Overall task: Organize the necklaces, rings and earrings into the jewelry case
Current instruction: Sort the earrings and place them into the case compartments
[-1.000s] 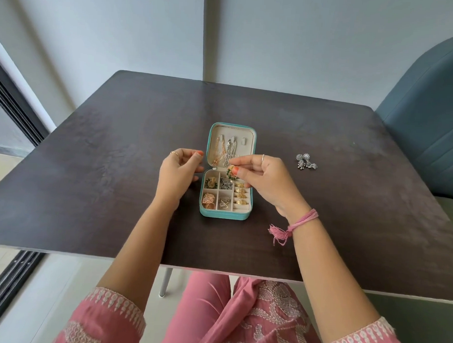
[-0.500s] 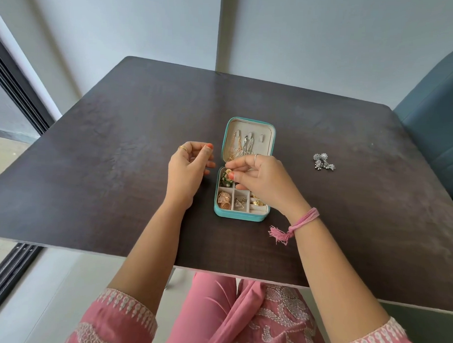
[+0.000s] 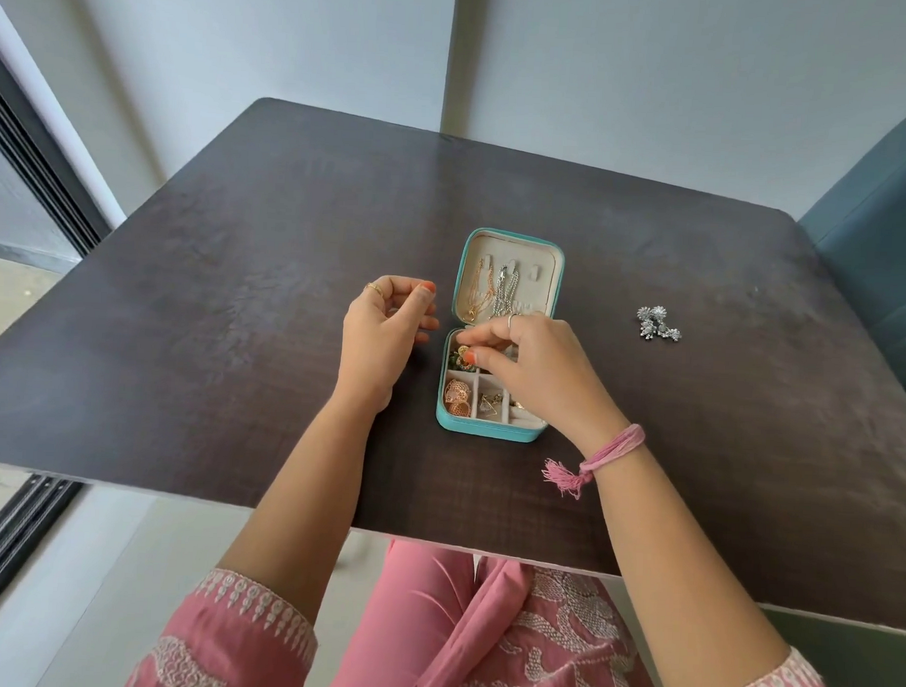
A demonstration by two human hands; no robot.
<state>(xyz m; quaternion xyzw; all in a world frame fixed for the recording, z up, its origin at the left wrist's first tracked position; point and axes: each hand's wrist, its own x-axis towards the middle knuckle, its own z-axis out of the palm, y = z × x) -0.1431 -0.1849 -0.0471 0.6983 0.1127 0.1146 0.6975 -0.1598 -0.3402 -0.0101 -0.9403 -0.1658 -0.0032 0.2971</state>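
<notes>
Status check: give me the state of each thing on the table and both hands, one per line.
jewelry case: open, lid flat on table
necklaces: hanging in lid
green-gold earring: pinched by right hand in top-left compartment
left hand: loosely curled, holding nothing
silver earrings: loose on table

Both forearms reach in from the near edge. The left hand (image 3: pixel 384 335) hovers with its fingers loosely curled, holding nothing, thumb up. The right hand (image 3: pixel 532 366) lies to its right, palm down, thumb and forefinger pinched together at its left tip.
</notes>
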